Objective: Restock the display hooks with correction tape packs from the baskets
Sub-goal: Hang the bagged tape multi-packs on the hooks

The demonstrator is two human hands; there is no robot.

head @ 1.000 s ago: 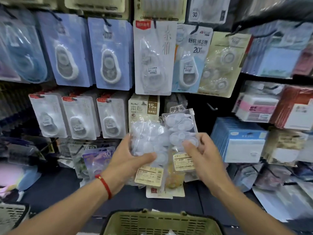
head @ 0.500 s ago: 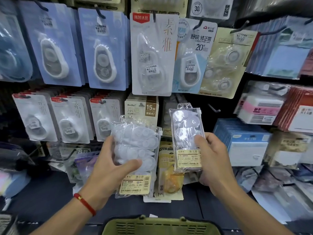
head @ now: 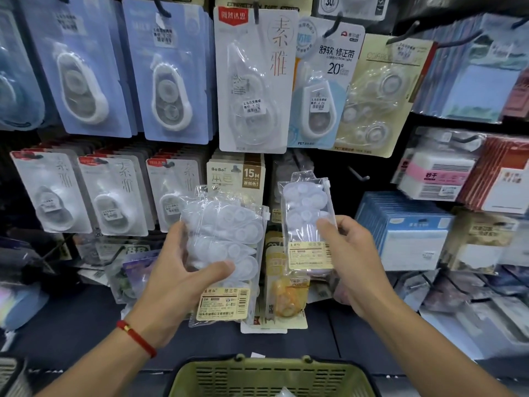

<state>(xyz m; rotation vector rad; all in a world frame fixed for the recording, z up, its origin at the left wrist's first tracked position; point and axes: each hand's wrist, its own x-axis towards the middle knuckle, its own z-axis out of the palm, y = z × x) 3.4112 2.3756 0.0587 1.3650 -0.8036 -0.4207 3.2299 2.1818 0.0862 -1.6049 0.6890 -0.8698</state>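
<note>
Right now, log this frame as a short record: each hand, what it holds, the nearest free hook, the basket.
left hand: grips a stack of clear packs, thumb across the front
right hand: pinches a single pack, upright, apart from the stack
free hook: bare, up and right of the single pack
basket: green, bottom centre, below both hands
</note>
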